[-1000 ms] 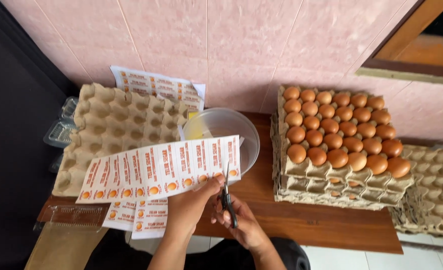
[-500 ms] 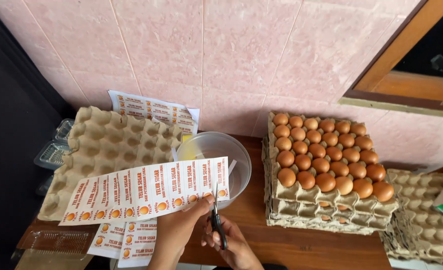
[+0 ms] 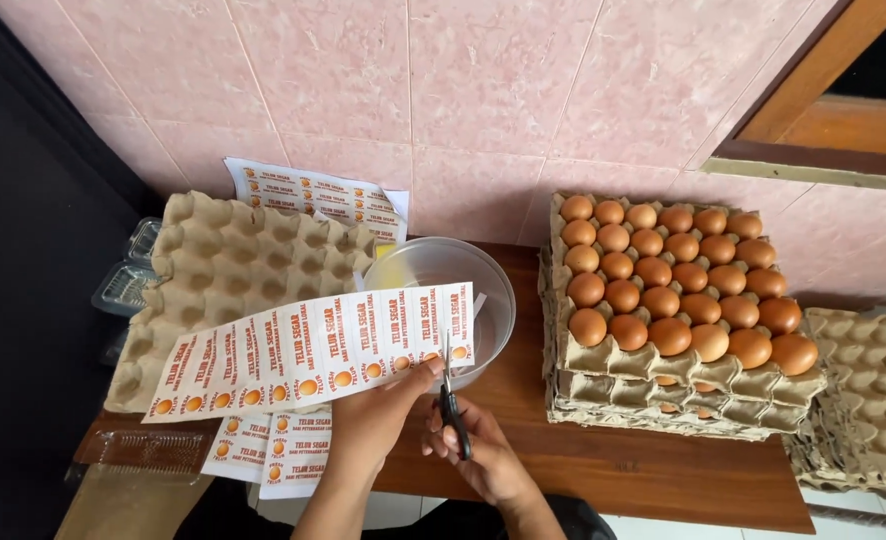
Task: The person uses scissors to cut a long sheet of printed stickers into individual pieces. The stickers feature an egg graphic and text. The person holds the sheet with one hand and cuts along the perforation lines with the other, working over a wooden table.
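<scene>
Left hand [image 3: 378,415] is closed in a pinch on the lower edge of a long white paper strip of printed labels with orange dots [image 3: 313,352]; the strip is held flat above the table, slanting down toward 8 o'clock. Right hand [image 3: 483,460] is curled through the handles of black-handled metal scissors [image 3: 450,400], blades pointing to 12 o'clock and meeting the strip's lower edge near its right end.

At 12 o'clock from the hands sits one round translucent plastic bowl [image 3: 463,270], partly covered by the strip. At 10 o'clock lies one empty grey pulp-cardboard egg tray [image 3: 233,265], moulded in cups. Behind it, one further label sheet [image 3: 313,195] leans on the pink tiled wall [image 3: 413,90]. Two more sheets [image 3: 273,455] lie at 8 o'clock on the brown wooden table [image 3: 613,460].

At 2 o'clock stands a stack of pulp trays [image 3: 653,385], count unclear, topped with thirty smooth brown eggs [image 3: 663,270]. Empty trays [image 3: 863,400] lie at 3 o'clock.
</scene>
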